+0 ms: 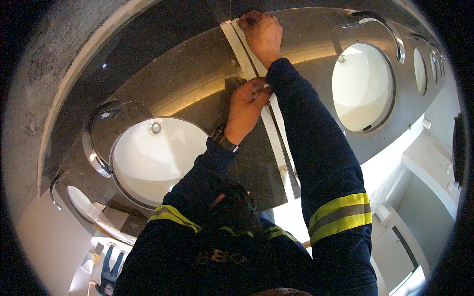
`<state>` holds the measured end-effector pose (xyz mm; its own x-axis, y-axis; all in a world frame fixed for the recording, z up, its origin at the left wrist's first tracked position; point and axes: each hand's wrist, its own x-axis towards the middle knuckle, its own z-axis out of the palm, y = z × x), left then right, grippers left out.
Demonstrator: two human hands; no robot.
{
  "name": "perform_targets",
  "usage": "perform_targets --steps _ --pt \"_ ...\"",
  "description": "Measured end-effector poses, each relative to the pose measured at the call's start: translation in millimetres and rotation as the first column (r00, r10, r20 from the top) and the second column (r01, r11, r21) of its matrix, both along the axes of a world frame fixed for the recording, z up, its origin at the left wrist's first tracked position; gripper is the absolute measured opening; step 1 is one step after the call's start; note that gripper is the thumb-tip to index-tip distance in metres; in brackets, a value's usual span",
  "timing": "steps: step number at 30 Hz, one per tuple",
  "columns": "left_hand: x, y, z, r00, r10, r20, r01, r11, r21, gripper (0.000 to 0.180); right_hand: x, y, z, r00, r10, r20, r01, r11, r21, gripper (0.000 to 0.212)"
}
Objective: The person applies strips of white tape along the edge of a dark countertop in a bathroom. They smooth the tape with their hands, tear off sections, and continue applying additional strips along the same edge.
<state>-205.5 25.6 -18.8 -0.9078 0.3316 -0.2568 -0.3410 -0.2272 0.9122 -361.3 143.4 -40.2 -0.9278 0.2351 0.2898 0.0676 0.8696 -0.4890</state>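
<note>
Dark navy jacket (197,239) fills the lower middle of the head view, nearest the camera, with yellow and grey bands on its sleeves. Beyond it, two pale strips (239,52) run side by side across the dark worktop (256,170), a narrow dark line between them, from the far edge down to the near edge. White basins stand to either side, one left (158,165) and one right (364,86), each with a curved chrome tap.

The right hand (262,37) is at the far end of the strips, its fingers curled; their tips are hidden, so I cannot tell whether they grip anything. Nearer, the left hand (248,106) has thumb and fingers drawn together at the right-hand strip, just beside the right sleeve; whether it pinches the strip or only presses, I cannot tell. The two hands are apart from each other.

Both strips already span most of the worktop's depth, so the laying-out looks largely done. With both hands at them, the work seems unfinished, though what remains is unclear. Printed lettering and a small emblem show on the jacket; no writing is legible on the strips.
</note>
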Motion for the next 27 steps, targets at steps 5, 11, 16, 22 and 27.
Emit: perform_targets --steps 5,11,16,22,27 --pt "-1 -2 0 0.997 -0.081 -0.005 0.081 0.995 -0.056 0.025 -2 9 -1 0.998 0.060 0.026 -0.057 0.992 -0.115 0.026" --pt "2 1 1 0.997 -0.042 -0.061 0.039 0.998 -0.052 0.026 -2 8 -3 0.997 0.077 0.005 -0.077 0.995 -0.069 0.025" --pt "1 -1 -1 0.995 -0.060 -0.082 0.057 0.997 -0.043 0.027 -1 6 -4 0.999 0.036 0.016 -0.035 0.998 -0.055 0.025" --pt "3 0 -5 0.997 -0.039 -0.068 0.037 0.999 -0.024 0.028 -5 9 -8 0.998 0.063 -0.012 -0.063 0.993 -0.096 0.025" --pt "1 -1 -7 0.998 -0.069 -0.001 0.069 0.996 -0.060 0.029 -6 9 -10 0.998 0.056 0.028 -0.053 0.996 -0.074 0.025"
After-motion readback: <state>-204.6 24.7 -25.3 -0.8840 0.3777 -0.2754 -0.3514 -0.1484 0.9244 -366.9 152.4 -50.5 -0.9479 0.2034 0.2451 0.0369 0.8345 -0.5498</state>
